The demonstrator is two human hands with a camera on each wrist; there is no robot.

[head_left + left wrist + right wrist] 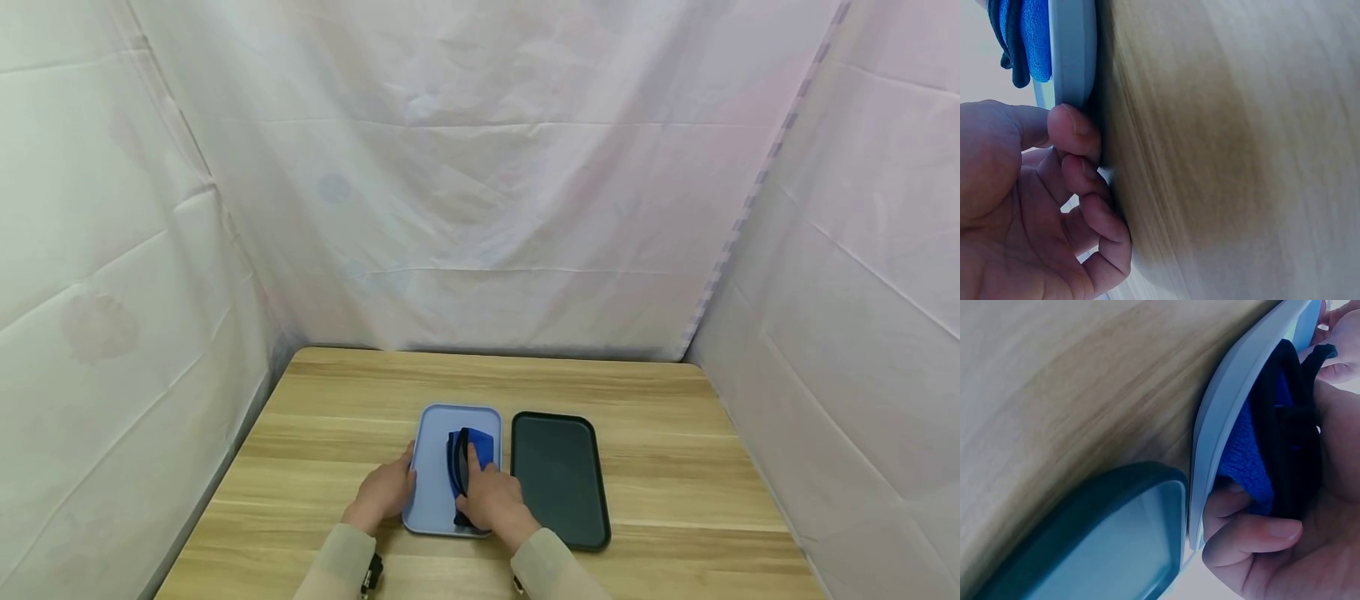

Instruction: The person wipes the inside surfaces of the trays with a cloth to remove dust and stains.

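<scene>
While the left hand [385, 490] is holding the light blue tray [433, 487] by its edge, fingers curled, the right hand [495, 500] is gripping the blue-and-black cloth [484, 444] that's lying there inside it, dark green tray [561, 477] sitting just beside!

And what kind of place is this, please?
Probably a makeshift work booth: pale, creased sheets screen the back and both sides of a wood-grain table bearing a light-blue tray and a dark-green tray.
</scene>
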